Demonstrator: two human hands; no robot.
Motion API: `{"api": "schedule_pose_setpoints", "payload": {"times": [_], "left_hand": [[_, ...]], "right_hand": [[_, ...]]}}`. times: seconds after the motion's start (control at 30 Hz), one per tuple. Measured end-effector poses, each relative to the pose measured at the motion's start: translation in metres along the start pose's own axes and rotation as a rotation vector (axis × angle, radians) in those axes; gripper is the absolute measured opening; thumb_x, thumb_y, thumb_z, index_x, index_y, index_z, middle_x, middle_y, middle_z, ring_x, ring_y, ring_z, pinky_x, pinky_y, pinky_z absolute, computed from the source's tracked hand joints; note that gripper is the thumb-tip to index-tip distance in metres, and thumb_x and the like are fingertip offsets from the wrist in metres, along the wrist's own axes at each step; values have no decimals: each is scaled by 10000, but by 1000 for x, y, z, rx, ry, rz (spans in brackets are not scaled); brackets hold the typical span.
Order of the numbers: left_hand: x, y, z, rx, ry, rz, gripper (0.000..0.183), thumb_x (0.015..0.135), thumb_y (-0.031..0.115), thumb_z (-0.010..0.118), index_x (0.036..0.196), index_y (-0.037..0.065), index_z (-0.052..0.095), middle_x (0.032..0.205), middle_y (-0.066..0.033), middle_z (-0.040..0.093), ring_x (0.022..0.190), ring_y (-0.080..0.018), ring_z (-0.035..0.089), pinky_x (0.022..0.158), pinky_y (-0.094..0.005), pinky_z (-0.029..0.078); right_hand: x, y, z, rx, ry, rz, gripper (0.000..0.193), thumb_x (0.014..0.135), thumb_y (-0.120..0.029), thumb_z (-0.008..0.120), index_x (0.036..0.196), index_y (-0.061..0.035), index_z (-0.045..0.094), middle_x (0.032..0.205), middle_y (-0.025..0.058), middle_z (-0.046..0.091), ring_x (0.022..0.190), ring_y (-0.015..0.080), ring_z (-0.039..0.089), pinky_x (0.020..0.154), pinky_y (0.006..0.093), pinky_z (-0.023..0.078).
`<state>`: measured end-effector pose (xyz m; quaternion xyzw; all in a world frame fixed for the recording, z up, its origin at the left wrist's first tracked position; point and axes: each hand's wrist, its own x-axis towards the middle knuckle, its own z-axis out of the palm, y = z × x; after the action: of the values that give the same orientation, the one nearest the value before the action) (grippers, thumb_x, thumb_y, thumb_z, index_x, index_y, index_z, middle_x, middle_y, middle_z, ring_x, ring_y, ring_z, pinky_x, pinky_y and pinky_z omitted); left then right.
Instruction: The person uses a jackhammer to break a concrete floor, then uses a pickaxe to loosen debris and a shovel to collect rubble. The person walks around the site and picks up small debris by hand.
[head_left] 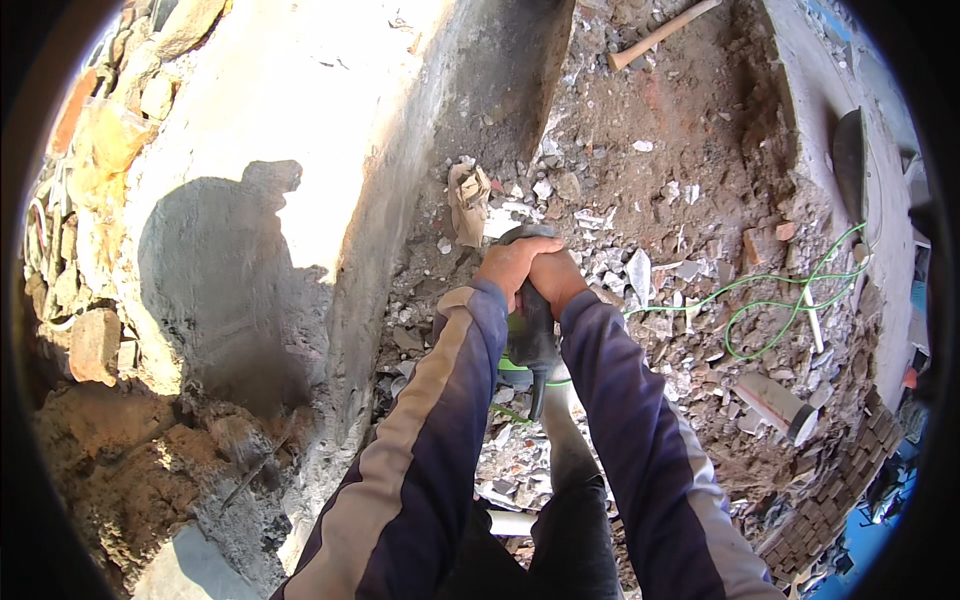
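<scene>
Both my hands are wrapped round the black upper grip of a black-and-green power tool [532, 340], close together between my outstretched arms. My left hand [508, 264] is at the top left of the grip, its thumb reaching toward the right. Beside and against it, my right hand [556, 277] closes on the grip's right side. The tool's lower body runs toward my legs, with green casing partly showing. Its working end is hidden. Broken rubble [610, 260] lies around the tool, and a crumpled brown paper scrap [468, 203] lies just beyond my left hand.
A concrete wall edge [370, 220] runs along my left. A green cable [775, 280] loops across the rubble at right. A wooden handle [665, 34] lies far ahead. Loose bricks and stones [95, 345] are piled at far left; a pipe piece [777, 405] lies at right.
</scene>
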<state>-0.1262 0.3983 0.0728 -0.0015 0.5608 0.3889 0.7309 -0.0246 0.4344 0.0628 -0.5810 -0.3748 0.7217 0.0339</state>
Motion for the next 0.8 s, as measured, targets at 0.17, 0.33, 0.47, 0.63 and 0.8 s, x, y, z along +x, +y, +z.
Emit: {"api": "schedule_pose_setpoints", "payload": {"times": [0.17,0.33,0.47,0.63,0.8], "left_hand": [[-19,-35,-10,94,90,-66,351,782,269,754,1007,10,682,920,-102,691,818,-209,657,689,-356,497],[-93,-128,-39,131,74,118,297,800,161,766,1033,-6,689,968,-75,702,877,-155,645,839,-323,499],[-116,-160,-70,248,30,71,269,797,169,772,1001,16,688,944,-81,702,881,-165,650,848,-339,504],[-140,-193,-74,377,55,-18,349,761,259,822,995,33,696,933,-90,711,884,-183,669,846,-357,517],[-193,-224,-51,234,27,-85,353,777,283,820,973,15,699,914,-101,720,883,-188,699,821,-335,545]], "right_hand": [[-34,31,15,50,58,-22,200,823,-166,596,806,19,669,702,139,680,539,229,652,487,365,497],[-100,141,55,69,172,-307,273,794,-60,657,1048,33,622,923,121,705,843,173,666,746,318,528],[-115,195,77,211,31,-256,309,802,-47,668,1098,21,610,968,103,702,864,165,659,781,317,526],[-145,211,92,238,-23,-174,390,799,-46,709,1163,10,583,1036,91,690,950,160,654,847,315,525],[-204,227,82,-89,34,-148,384,805,-42,712,1164,5,583,1054,90,686,974,156,655,849,316,530]]}}
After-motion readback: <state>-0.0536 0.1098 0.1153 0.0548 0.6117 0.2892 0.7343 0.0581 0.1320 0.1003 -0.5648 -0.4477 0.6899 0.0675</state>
